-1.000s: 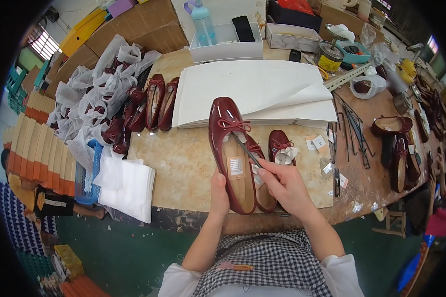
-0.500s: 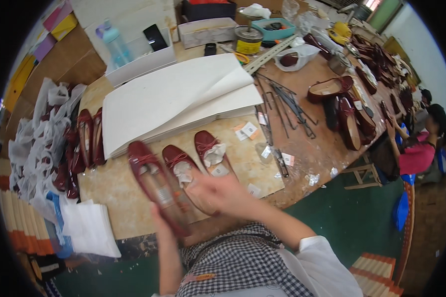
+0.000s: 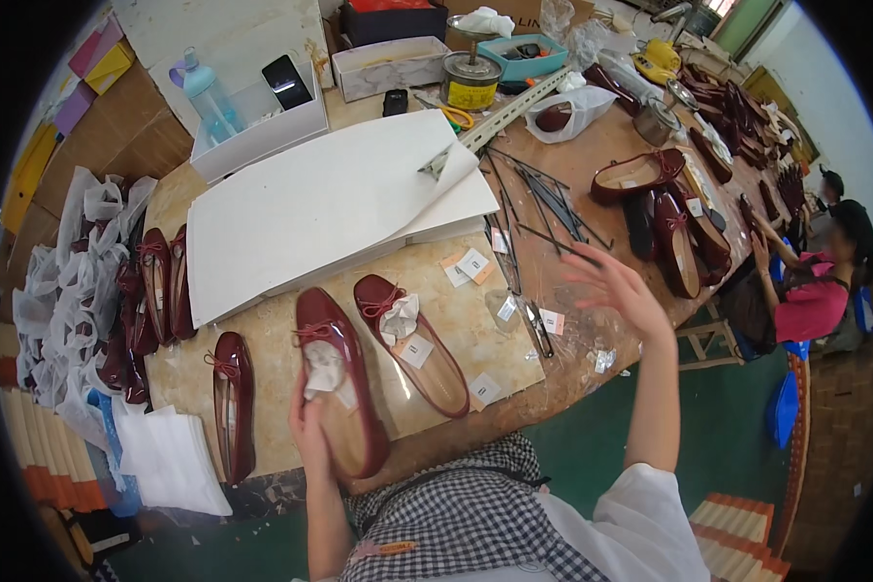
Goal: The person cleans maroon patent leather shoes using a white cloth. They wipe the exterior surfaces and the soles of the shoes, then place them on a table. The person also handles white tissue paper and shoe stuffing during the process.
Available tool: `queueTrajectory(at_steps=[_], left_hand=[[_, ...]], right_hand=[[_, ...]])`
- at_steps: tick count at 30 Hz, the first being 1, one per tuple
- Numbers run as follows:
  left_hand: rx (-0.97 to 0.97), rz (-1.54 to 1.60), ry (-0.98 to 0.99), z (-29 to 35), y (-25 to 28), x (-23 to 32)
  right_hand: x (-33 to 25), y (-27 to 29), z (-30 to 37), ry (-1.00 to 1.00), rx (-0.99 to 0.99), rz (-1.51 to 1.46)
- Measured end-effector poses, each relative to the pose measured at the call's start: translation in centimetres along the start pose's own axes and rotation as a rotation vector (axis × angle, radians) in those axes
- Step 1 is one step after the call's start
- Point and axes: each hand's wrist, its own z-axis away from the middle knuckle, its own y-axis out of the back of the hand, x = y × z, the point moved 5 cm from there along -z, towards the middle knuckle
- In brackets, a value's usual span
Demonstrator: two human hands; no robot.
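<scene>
My left hand [image 3: 312, 438] holds a burgundy ballet flat [image 3: 368, 434] by its side, tilted up above the table's front edge. White crumpled paper [image 3: 325, 371] fills its toe. To its right a second burgundy flat [image 3: 435, 380] lies on the table, with paper [image 3: 399, 319] in the toe and a small white label [image 3: 416, 351] inside. A third flat [image 3: 230, 407] rests to the left. My right hand [image 3: 616, 291] is raised over the right part of the table, its fingers around one end of a thin black rod [image 3: 551, 239]; several similar rods [image 3: 550, 199] lie behind it.
A stack of white sheets [image 3: 330, 209] covers the table's middle. Bagged shoes [image 3: 63, 301] and white sheets [image 3: 173, 456] are at left. Small labels [image 3: 472, 264], a knife [image 3: 539, 330] and more flats [image 3: 677, 242] lie to the right. A co-worker [image 3: 815, 281] sits at far right.
The flat I held earlier now lies at the left, and my left hand holds another one with paper in it. My right hand has moved from the shoes to the rods at the right.
</scene>
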Motion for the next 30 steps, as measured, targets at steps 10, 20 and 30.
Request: queueTrajectory(at_steps=[10,20,30], left_hand=[[-0.42,0.691,0.372,1.9,-6.4,3.8],[0.022,0.232,0.047,-1.0,-2.7,2.2],[-0.074,0.031,-0.195,1.0,-4.1,4.2]], right_hand=[[5.8,2.0,-1.1,0.432,0.42,0.784],[-1.7,-22.4,7.3,0.15,-0.511,0.341],[-3.1,-25.3,6.5,0.378,-0.296,0.231]])
